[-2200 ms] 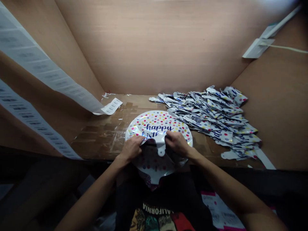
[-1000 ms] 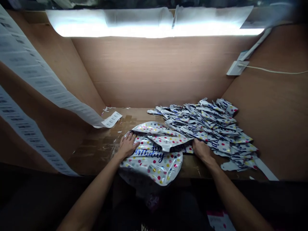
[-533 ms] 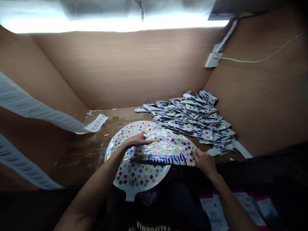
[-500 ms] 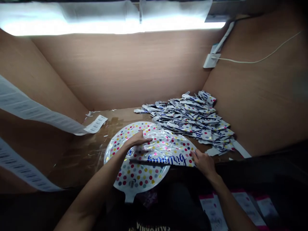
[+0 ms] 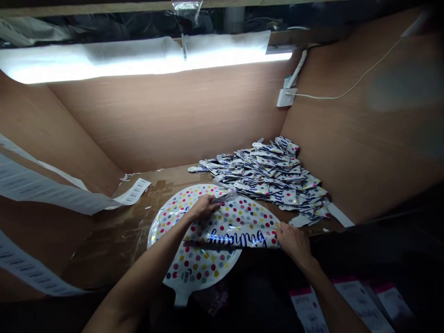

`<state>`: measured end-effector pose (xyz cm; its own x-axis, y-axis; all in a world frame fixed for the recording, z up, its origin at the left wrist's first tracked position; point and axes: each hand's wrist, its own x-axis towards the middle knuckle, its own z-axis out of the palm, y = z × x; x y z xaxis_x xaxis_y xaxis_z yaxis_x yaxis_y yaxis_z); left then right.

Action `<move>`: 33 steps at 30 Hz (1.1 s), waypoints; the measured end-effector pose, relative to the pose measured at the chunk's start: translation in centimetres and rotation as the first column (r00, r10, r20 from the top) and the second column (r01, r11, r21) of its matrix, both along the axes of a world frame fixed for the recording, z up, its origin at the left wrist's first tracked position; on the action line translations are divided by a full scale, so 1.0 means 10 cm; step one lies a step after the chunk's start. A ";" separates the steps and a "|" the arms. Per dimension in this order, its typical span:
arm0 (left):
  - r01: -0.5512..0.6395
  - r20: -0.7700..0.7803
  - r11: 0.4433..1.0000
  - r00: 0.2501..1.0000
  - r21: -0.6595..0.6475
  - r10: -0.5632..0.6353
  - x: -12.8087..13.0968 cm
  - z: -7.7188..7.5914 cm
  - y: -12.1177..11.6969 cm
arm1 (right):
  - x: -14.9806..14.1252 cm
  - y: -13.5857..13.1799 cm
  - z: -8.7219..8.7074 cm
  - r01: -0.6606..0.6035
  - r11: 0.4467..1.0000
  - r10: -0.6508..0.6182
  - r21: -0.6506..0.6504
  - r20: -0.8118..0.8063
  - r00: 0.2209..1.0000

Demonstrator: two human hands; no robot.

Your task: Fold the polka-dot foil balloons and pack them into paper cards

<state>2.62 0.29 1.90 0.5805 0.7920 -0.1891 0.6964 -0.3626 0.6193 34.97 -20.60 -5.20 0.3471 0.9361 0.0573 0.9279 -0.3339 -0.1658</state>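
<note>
Foil balloon (image 5: 199,263), one, polka-dotted, lies flat on the wooden surface (image 5: 104,245) with its far part folded over, blue "birthday" script upside down along the fold. Two barcode label strips (image 5: 45,190) hang well left of the left hand (image 5: 204,207), which presses on the balloon's folded layer, fingers together, just beside a small raised foil corner. The right hand (image 5: 294,243) presses the fold's right end, fingers together. Beyond it lies one uncounted pile of folded foil balloons (image 5: 267,173), near the balloon and touching neither hand.
</note>
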 end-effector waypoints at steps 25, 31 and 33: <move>0.256 -0.070 0.674 0.954 0.693 -0.291 -1.64 -0.42 -1.40 | -0.61 0.30 0.26 -0.919 0.276 0.931 0.283 0.158 0.328; 0.124 -0.074 0.873 0.992 0.471 -0.101 -1.66 -0.67 -1.29 | -0.64 0.39 -0.23 -0.719 0.623 0.770 0.308 -0.081 0.633; 0.007 -0.248 0.949 0.966 0.316 0.076 -1.58 -0.52 -1.12 | -0.69 0.52 -0.19 -0.558 0.800 0.591 0.220 -0.122 0.798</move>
